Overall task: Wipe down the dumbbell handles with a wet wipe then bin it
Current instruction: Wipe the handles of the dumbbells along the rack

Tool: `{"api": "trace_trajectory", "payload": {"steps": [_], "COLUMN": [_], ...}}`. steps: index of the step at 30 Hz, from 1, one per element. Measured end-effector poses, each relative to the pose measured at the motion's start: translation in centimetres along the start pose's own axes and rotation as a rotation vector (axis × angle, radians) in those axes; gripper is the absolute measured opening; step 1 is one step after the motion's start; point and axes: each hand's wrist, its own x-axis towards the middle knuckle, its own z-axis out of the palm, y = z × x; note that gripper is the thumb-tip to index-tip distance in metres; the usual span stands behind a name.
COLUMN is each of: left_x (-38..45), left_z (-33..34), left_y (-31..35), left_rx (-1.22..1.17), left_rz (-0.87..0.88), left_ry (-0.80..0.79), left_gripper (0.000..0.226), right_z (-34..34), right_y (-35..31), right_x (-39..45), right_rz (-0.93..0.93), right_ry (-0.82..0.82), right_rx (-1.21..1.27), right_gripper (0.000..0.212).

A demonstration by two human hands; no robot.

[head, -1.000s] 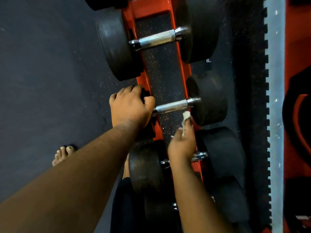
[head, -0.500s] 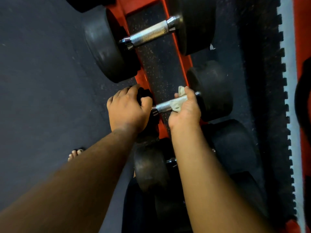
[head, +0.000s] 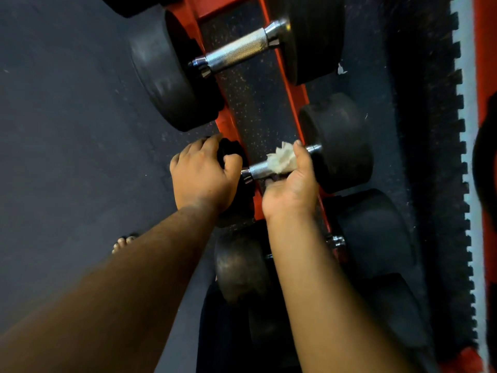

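Note:
A small dumbbell lies across the red rack, its right black head in plain sight. My left hand grips its left head, which is mostly hidden under the fingers. My right hand curls round the chrome handle from below and holds a crumpled white wet wipe against the handle's right part. The handle's left end shows bare between my hands.
A larger dumbbell with a knurled chrome handle sits further along the rack. More black dumbbells lie closer to me, partly under my right forearm. Dark rubber floor spreads to the left, with my bare toes on it. A toothed mat edge runs on the right.
My right hand rose from below the small dumbbell to its handle and wrapped the wipe round it. It has since turned under the handle. My left hand kept its grip on the left head.

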Motion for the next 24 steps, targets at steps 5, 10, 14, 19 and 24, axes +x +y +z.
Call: {"api": "trace_trajectory", "payload": {"steps": [5, 10, 14, 19, 24], "left_x": [0.0, 0.0, 0.0, 0.0, -0.1], "left_z": [0.0, -0.1, -0.1, 0.0, 0.0], "left_y": [0.1, 0.0, 0.0, 0.0, 0.1], "left_rx": [-0.003, -0.013, -0.007, -0.005, -0.004], "left_rz": [0.001, 0.004, 0.013, 0.012, 0.009], "left_ry": [-0.007, 0.000, 0.004, 0.003, 0.005], "left_gripper": [0.062, 0.058, 0.057, 0.057, 0.058], "right_z": [1.1, 0.0, -0.4, 0.6, -0.7], "right_y": [-0.6, -0.5, 0.8, -0.1, 1.6], "right_x": [1.4, 1.4, 0.0, 2.7, 1.0], "right_rz": [-0.013, -0.006, 0.016, 0.011, 0.012], "right_ry": [-0.006, -0.086, -0.066, -0.094, -0.081], "right_rx": [-0.075, -0.111, -0.054, -0.094, -0.044], "right_gripper": [0.022, 0.016, 0.040, 0.029, 0.049]}}
